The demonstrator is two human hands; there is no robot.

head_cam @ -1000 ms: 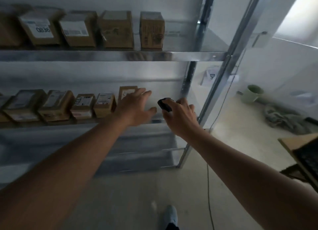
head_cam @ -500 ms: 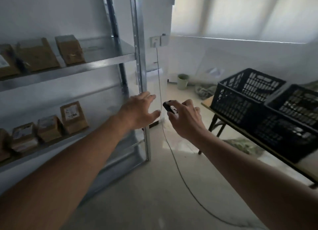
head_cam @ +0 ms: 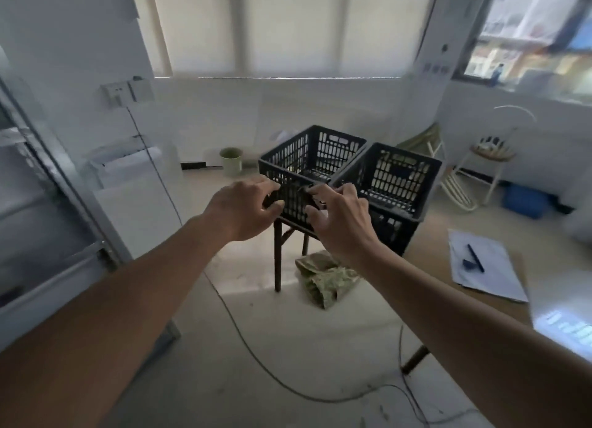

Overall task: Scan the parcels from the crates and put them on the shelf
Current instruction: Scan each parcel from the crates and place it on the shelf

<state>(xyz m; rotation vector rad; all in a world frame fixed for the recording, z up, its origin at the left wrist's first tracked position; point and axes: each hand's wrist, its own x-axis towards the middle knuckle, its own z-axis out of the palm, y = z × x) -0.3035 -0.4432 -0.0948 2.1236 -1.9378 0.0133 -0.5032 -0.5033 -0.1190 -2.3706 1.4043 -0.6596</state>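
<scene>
At the centre of the frame, two black crates (head_cam: 349,171) are seen on a desk (head_cam: 426,245), no parcels visible inside. A small scanner (head_cam: 312,197) is pinched by the right hand (head_cam: 339,222); the left hand (head_cam: 246,208) is held loose and empty. The left crate should probably be checked from above first. A cable (head_cam: 256,357) is trailed across the floor (head_cam: 288,347); shelf (head_cam: 38,203) metal stands far left.
</scene>
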